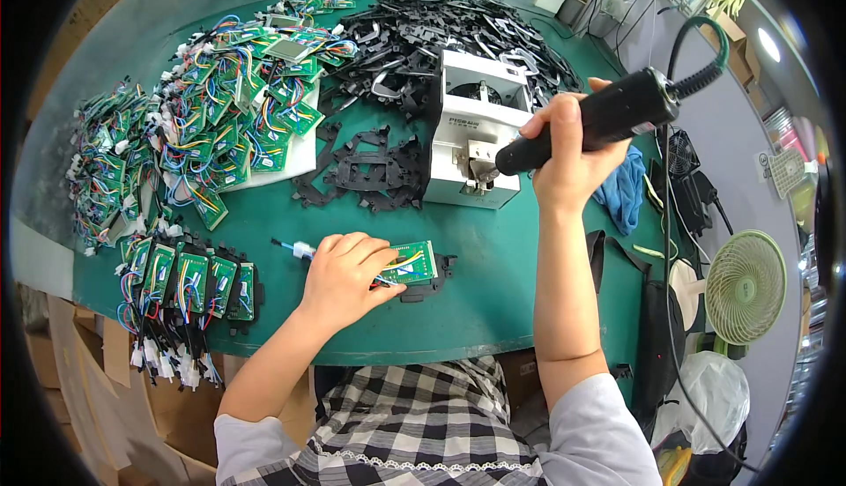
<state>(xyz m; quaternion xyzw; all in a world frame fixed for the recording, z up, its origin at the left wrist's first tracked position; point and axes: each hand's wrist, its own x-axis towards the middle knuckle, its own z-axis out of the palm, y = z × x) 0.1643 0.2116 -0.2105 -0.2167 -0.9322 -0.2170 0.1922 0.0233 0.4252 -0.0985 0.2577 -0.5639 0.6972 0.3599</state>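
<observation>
My right hand [573,147] is wrapped round a black electric screwdriver [617,116], tilted with its nose at the metal pick-up of a white screw feeder [467,125]. The driver's bit is hidden there. On the bench, my left hand [345,279] is closed on the left part of a green circuit board [414,261] with coloured wires. This board lies on a black plastic frame [427,289], mostly covered by board and hand. A white connector [302,250] on the board's wires sticks out beyond my left fingers.
Wired circuit boards [220,125] are heaped at the far left. Several boards in black frames [194,279] line the near left edge, connectors hanging over. Black plastic frames [388,37] pile up behind the feeder; others [374,169] lie left of it. A blue cloth [624,191] and a green fan [745,288] are on the right.
</observation>
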